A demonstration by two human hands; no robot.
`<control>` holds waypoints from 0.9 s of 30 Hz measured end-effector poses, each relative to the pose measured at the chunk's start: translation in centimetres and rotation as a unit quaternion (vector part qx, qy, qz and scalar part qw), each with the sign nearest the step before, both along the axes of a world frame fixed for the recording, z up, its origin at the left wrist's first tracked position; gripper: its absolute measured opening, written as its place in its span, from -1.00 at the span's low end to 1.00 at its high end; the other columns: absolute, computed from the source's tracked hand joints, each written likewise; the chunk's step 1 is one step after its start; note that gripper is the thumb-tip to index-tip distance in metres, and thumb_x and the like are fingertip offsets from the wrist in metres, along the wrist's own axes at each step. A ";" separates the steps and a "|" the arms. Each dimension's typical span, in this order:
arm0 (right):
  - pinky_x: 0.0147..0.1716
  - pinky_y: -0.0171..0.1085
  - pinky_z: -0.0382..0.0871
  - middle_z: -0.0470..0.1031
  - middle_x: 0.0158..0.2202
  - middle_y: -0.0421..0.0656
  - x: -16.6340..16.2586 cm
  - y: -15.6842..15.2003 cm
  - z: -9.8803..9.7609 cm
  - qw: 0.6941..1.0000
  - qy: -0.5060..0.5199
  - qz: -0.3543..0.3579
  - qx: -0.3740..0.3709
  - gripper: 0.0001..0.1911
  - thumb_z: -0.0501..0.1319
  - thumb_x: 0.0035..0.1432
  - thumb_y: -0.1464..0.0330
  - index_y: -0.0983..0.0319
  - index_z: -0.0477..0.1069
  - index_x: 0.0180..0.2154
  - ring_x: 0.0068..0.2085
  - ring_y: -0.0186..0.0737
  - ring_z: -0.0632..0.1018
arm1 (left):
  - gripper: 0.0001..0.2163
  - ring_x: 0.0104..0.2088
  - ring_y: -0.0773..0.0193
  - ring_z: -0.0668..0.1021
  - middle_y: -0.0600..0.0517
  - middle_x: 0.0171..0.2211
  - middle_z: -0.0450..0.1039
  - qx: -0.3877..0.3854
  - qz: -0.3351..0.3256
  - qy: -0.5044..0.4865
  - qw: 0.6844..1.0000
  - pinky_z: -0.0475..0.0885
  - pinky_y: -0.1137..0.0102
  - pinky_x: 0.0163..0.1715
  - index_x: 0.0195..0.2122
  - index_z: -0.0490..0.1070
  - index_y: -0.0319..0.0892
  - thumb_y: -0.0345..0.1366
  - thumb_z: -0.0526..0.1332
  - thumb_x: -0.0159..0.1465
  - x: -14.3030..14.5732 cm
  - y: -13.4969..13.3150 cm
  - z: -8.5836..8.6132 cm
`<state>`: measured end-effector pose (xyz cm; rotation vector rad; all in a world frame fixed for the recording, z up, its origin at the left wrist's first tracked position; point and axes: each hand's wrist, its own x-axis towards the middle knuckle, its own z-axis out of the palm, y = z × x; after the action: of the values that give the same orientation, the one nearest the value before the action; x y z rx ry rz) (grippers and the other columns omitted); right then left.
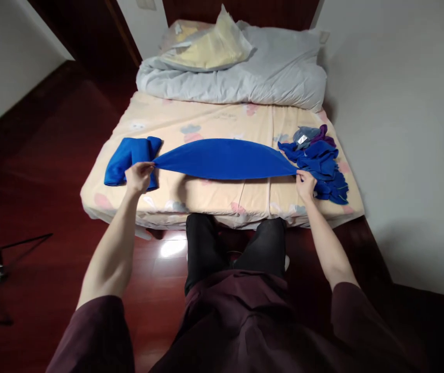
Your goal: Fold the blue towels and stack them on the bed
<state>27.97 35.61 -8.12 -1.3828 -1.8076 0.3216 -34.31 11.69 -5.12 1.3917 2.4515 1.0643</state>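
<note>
A blue cloth (224,158) is stretched taut above the near part of the bed (214,122). My left hand (139,176) pinches its left end and my right hand (305,184) pinches its right end. Just behind my left hand lies a folded blue cloth (128,158). Beside my right hand sits a loose heap of blue cloths (323,165), with a grey and a purple piece at its back.
A grey duvet (245,72) and a yellow pillow (210,49) lie bunched at the head of the bed. A white wall runs along the right. Dark red wooden floor surrounds the bed, with a black stand's legs (0,269) at the left.
</note>
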 end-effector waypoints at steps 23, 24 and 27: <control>0.04 -0.11 0.37 0.60 -0.01 0.11 3.0 -9.0 -7.6 0.945 -0.289 -0.002 -0.152 -0.63 0.07 0.33 0.50 0.30 0.63 -0.04 0.03 0.04 0.51 | -0.58 0.07 -0.03 0.53 -0.26 -0.02 0.50 -0.316 -0.195 0.236 0.898 0.47 0.23 -0.02 0.00 0.56 -0.21 -0.53 -0.02 0.27 0.7 -5.7 -9.0; 0.04 -0.11 0.38 0.59 0.00 0.11 3.2 -9.3 -7.7 0.943 -0.294 0.004 -0.155 -0.62 0.07 0.32 0.51 0.29 0.63 -0.03 0.03 0.04 0.52 | -0.58 0.08 -0.03 0.53 -0.26 -0.02 0.51 -0.319 -0.197 0.237 0.896 0.47 0.23 -0.02 0.00 0.56 -0.21 -0.53 -0.01 0.27 0.8 -6.2 -9.1; 0.05 -0.07 0.39 0.59 0.03 0.13 3.2 -9.8 -7.1 0.928 -0.318 0.003 -0.192 -0.56 0.04 0.27 0.58 0.27 0.63 -0.01 0.04 0.08 0.55 | -0.58 0.07 -0.08 0.53 -0.30 -0.01 0.51 -0.332 -0.199 0.234 0.892 0.49 0.18 -0.03 0.02 0.56 -0.24 -0.52 -0.01 0.28 1.5 -7.0 -8.9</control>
<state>31.18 25.85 -15.24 -1.9142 -2.3603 0.2544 -32.76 4.68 -13.98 1.8835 2.2728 -0.2262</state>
